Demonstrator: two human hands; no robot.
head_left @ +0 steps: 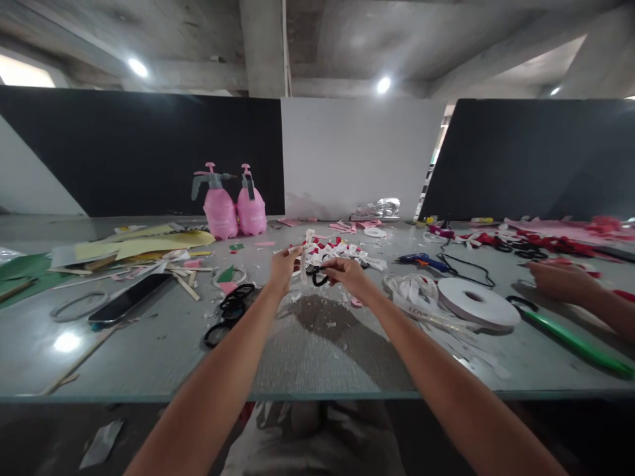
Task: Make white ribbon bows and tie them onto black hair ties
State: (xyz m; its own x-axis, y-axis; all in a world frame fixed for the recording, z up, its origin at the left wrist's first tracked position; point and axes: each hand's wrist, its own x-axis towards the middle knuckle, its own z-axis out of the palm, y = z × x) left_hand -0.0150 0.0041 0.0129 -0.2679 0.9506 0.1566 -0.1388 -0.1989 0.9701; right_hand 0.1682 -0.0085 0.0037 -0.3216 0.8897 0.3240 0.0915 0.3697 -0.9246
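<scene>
Over the middle of the table, my left hand [284,270] is closed, pinching a white ribbon [304,268] that hangs between my hands. My right hand [347,274] is closed too, its fingers on a black hair tie [319,279] beside that ribbon. Whether ribbon and hair tie are joined cannot be made out. Just behind my hands lies a pile of white and red ribbon bows [342,250]. More black hair ties [235,301] are heaped left of my left forearm.
Two pink spray bottles [221,211] stand at the back. A phone [131,301] lies left among sticks and paper scraps. On the right are a white ribbon roll [476,304], blue-handled pliers [424,261] and a green, shiny wrapped item [575,340]. Another person's hand [558,281] reaches in there.
</scene>
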